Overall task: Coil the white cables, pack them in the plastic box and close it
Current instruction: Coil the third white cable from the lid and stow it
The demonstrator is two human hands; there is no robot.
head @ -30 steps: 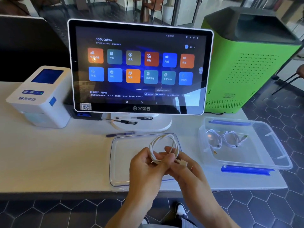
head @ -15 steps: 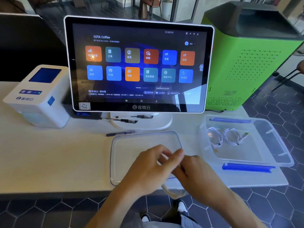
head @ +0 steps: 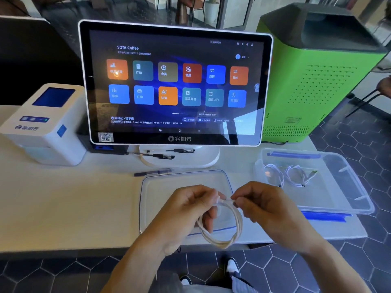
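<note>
Both hands, left hand [head: 190, 208] and right hand [head: 260, 206], pinch a coiled cable [head: 222, 227] over the lid [head: 160, 187]; two coils [head: 289, 175] already lie in the open box [head: 349, 187], so packing and closing remain.

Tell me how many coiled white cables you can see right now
3. Two coiled cables lie side by side inside the plastic box, one left of the other. The third hangs between both hands, left hand and right hand, above the lid.

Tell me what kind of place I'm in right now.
Most likely a coffee shop's cashier counter: the touchscreen terminal reads "SOTA Coffee", a white receipt printer sits beside it, and chairs stand behind.
</note>
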